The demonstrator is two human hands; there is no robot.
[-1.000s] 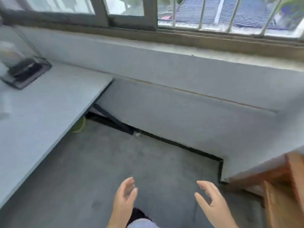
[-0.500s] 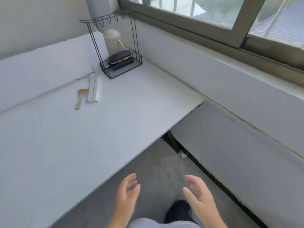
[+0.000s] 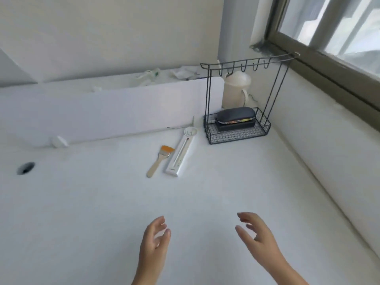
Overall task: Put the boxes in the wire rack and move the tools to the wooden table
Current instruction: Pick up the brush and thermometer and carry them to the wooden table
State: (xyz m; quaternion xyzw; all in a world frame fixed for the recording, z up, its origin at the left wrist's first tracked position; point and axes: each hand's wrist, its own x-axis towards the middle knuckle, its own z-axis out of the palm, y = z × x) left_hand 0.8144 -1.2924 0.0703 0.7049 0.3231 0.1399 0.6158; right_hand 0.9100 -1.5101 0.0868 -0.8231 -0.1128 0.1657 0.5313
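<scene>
A black wire rack (image 3: 238, 135) with a hook bar stands at the far right corner of the white table (image 3: 102, 212). In its basket a dark rounded case (image 3: 235, 115) lies on top of a flat black box (image 3: 236, 126). Left of the rack, a paint brush (image 3: 159, 161) with a wooden handle and orange bristles lies beside a long white tool (image 3: 181, 156). My left hand (image 3: 154, 243) and my right hand (image 3: 259, 239) hover over the table's near part, fingers apart, holding nothing, well short of the tools.
A white kettle (image 3: 236, 91) stands behind the rack. A low white partition (image 3: 102, 114) runs along the table's back, with clutter behind it. A cable hole (image 3: 25, 168) sits at the left. The wall and window sill (image 3: 329, 64) bound the right side.
My view has swung left from the floor and the wooden table's corner onto the white table. The rack and tools now lie ahead. Both hands stay open and empty.
</scene>
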